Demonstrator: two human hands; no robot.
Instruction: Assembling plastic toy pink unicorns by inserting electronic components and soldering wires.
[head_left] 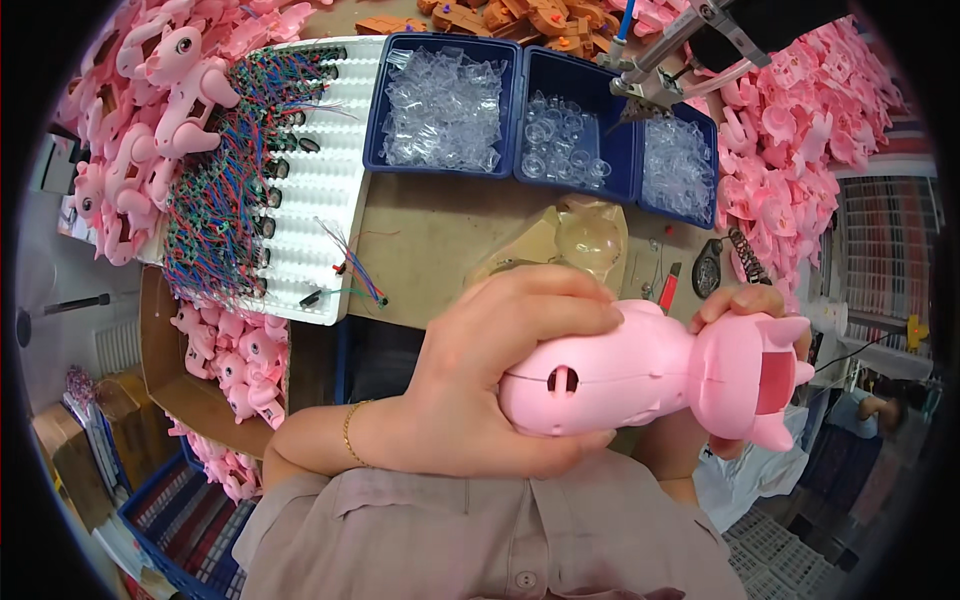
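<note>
A pink plastic toy animal body (pixel 600 375) lies sideways across my lap side of the bench, held up in both hands. My left hand (pixel 480 370) wraps round its rounded end, thumb below and fingers on top. A small round hole with a bar across it shows near that end. My right hand (pixel 738 303) grips the head end from behind, and the head hides most of it. The head (pixel 735 375) has pointed ears and a rectangular opening facing right. Beyond the toy sits a clear yellowish plastic piece with a dome (pixel 587 240).
A white ribbed tray (pixel 325 200) holds wired parts (pixel 225 190). Blue bins (pixel 520 110) hold clear plastic parts. Pink toy parts are heaped left (pixel 130 150) and right (pixel 790 140). A metal fixture (pixel 660 85) overhangs the bins; a red-handled tool (pixel 669 287) lies close by.
</note>
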